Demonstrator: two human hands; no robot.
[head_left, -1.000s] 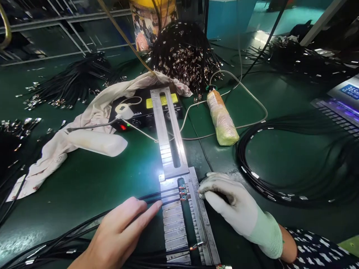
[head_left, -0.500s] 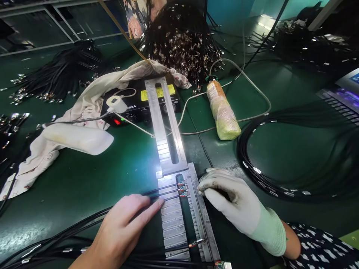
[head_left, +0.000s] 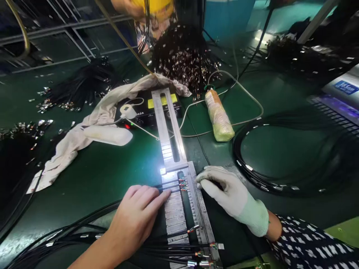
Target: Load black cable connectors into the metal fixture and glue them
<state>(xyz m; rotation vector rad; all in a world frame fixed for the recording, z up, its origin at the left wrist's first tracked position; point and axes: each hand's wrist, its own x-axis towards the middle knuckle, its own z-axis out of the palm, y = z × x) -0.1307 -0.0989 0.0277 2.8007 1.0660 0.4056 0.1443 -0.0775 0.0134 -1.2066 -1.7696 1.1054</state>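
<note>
A slotted metal jig (head_left: pixel 175 209) lies before me. Three black cables (head_left: pixel 171 185) cross its grooves side by side, their stripped ends with coloured wires over the slot. My bare left hand (head_left: pixel 140 213) is closed over these cables, thumb stretched along them onto the jig's left edge. My right hand (head_left: pixel 227 192), in a white glove, is pinched at the jig's right rail; its fingertips touch or nearly touch the metal, and anything between them is hidden. Nearer to me, other cables with metal plugs (head_left: pixel 217 246) lie across the jig.
Behind the jig are a black control box (head_left: pixel 140 119), a twisted cloth (head_left: pixel 103 101), a white handle-like piece (head_left: pixel 112 135) and a wrapped bottle (head_left: pixel 220 117). Coiled cables (head_left: pixel 238 157) lie right, cable heaps (head_left: pixel 185 56) farther back. Another person's hand (head_left: pixel 130 7) shows beyond, near something yellow.
The view has shifted, showing more plugs at the bottom. Another person's hand and something yellow have come into sight at the top. Both my hands keep nearly the same places at the jig.
</note>
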